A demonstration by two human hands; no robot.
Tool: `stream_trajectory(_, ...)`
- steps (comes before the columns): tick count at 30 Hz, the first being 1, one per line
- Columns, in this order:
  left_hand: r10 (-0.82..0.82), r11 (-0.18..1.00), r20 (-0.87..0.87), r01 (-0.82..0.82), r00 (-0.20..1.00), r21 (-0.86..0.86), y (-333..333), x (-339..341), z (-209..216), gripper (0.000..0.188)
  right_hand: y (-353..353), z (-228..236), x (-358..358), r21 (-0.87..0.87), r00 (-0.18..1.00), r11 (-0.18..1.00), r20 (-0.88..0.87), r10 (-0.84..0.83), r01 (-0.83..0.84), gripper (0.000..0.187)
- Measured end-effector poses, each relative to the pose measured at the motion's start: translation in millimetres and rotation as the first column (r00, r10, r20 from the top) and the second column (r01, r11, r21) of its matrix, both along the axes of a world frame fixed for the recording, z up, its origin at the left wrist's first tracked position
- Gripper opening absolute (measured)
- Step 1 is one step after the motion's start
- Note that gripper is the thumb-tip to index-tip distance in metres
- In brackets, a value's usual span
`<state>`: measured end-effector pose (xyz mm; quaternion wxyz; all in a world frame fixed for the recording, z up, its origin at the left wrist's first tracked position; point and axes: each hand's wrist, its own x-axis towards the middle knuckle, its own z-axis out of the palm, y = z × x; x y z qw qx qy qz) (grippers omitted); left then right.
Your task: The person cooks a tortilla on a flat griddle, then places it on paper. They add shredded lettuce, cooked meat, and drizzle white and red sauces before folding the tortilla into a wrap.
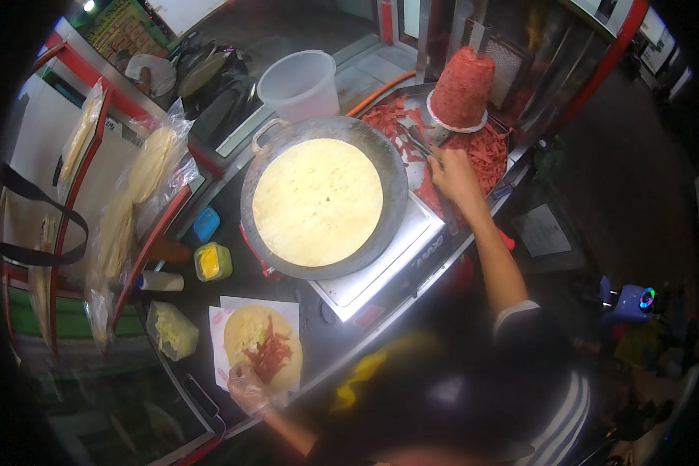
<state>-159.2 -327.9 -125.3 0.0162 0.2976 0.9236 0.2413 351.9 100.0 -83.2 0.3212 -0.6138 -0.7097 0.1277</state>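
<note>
My right hand (pixel 456 180) is closed round a pair of metal tongs (pixel 420 140), which reach over the tray of sliced red meat. A cone of stacked red meat (pixel 463 87) stands upright on that tray, behind the tongs. At the lower left, my left hand (pixel 250 390), in a clear plastic glove, has its fingers curled at the near edge of a small flatbread (pixel 290 376); whatever they pinch is hidden. Shredded meat (pixel 269 353) and pale shredded vegetable (pixel 252 337) lie on this flatbread, which rests on white paper (pixel 219 353).
A large flatbread (pixel 318 202) lies on a round dark griddle (pixel 392 225) over a stove (pixel 349 299). Left of it are a tub with yellow contents (pixel 209 262), a bottle (pixel 161 281) and a vegetable container (pixel 186 342). A clear bucket (pixel 299 81) stands behind; bagged flatbreads (pixel 154 165) are on shelves.
</note>
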Motion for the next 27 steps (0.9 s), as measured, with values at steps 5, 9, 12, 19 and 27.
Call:
stream_trajectory(5,-0.004,0.995,0.038,0.0,0.999,0.101,-23,-17,-6,0.035,-22,42,-4,0.158,0.985,0.987,-0.174,0.004,0.024,0.029)
stream_trajectory(9,-0.052,0.985,-0.068,0.062,0.996,0.161,-31,-22,-5,0.034,-63,99,-17,0.112,0.985,0.994,-0.173,0.002,0.018,0.035)
stream_trajectory(12,0.03,0.956,0.27,-0.106,0.962,0.272,-40,-17,-7,0.035,-111,136,-38,0.192,0.963,0.968,-0.181,0.199,-0.164,0.036)
stream_trajectory(19,-0.34,0.938,0.059,0.343,0.938,-0.049,-58,1,-22,0.046,-226,104,-181,-0.085,0.644,0.642,-0.191,0.741,-0.762,0.038)
stream_trajectory(27,-0.102,0.952,0.229,0.028,0.968,0.305,-96,0,-36,0.045,-274,0,-269,-0.301,0.464,0.423,-0.078,0.883,-0.855,0.044)
